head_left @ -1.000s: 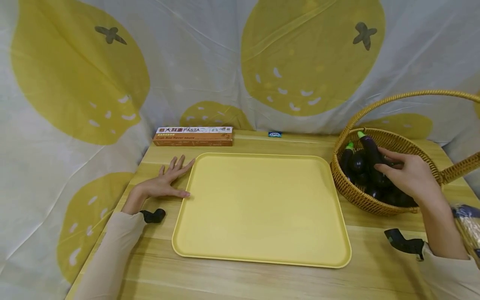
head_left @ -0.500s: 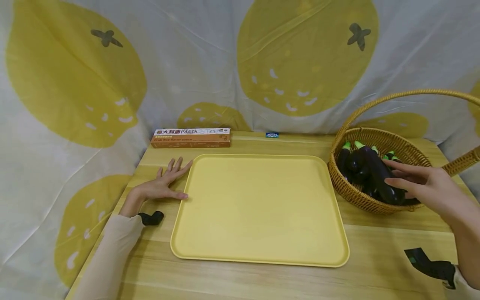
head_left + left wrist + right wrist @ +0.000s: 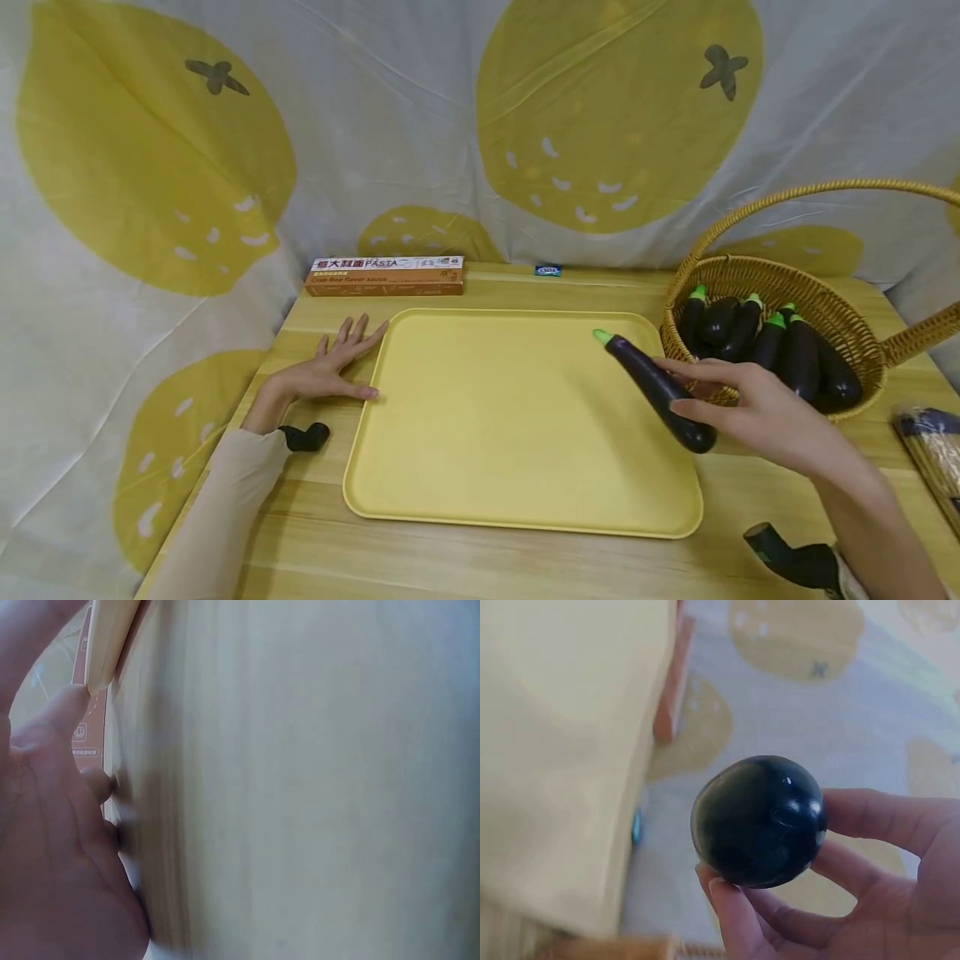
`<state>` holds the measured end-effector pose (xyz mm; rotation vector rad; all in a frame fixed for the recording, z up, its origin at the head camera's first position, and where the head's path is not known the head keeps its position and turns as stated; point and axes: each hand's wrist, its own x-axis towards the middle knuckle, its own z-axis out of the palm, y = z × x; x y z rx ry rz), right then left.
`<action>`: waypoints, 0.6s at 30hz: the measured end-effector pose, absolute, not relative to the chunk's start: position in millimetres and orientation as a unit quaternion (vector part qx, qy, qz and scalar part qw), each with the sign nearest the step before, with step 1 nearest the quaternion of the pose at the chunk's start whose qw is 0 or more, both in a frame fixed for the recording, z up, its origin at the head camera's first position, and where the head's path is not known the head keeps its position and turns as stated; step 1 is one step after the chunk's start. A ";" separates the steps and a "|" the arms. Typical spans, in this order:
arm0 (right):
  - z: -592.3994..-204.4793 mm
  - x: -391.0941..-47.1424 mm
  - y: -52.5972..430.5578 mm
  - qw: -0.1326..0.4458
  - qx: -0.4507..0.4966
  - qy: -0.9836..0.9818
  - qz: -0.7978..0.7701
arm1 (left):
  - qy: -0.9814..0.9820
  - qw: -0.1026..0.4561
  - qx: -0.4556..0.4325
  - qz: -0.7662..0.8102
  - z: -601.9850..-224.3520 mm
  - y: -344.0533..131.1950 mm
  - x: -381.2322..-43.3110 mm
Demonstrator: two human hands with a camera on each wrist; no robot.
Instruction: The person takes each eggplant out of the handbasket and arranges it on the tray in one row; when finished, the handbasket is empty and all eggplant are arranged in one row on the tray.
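Note:
My right hand (image 3: 750, 408) pinches a dark purple eggplant (image 3: 660, 392) between thumb and fingers, above the right part of the yellow tray (image 3: 510, 417). Its green stem end points to the far left. The right wrist view shows the eggplant's round, glossy bottom (image 3: 759, 822) held by the fingers. With fingers spread, my left hand (image 3: 322, 367) rests at the tray's left edge, thumb and index fingertip right at the rim. Several more eggplants (image 3: 798, 358) lie in the wicker basket (image 3: 847, 329) at the right, behind my right hand.
A pasta box (image 3: 386, 277) lies at the back left, and a small blue packet (image 3: 547, 271) sits behind the tray. The basket's tall handle (image 3: 817, 187) arches up at the right. A clear-wrapped bundle (image 3: 933, 442) is at the right edge. A lemon-print cloth (image 3: 390, 108) hangs behind the table.
My right hand has lifted the eggplant out of the basket and carried it left over the tray. The left hand has stayed at the tray's edge.

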<state>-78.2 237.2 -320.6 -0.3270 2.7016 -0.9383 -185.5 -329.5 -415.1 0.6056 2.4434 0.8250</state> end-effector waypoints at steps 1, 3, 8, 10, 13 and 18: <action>-321.3 -80.7 224.3 0.134 -0.126 0.925 -0.332 | 0.894 0.243 0.221 0.303 -415.1 -329.9 -185.4; -322.8 -86.3 198.2 0.147 -0.147 0.914 -0.349 | 0.895 0.242 0.221 0.302 -415.1 -330.7 -185.4; -332.5 -105.7 139.3 0.174 -0.175 0.887 -0.390 | 0.896 0.241 0.221 0.301 -417.0 -330.2 -186.4; -339.1 -115.9 115.8 0.177 -0.172 0.883 -0.399 | 0.895 0.243 0.221 0.302 -416.9 -329.9 -186.5; -348.1 -129.1 80.9 0.184 -0.160 0.876 -0.417 | 0.895 0.244 0.219 0.301 -416.4 -330.2 -186.5; -363.4 -146.3 28.1 0.186 -0.118 0.866 -0.449 | 0.899 0.241 0.217 0.294 -417.3 -331.6 -187.6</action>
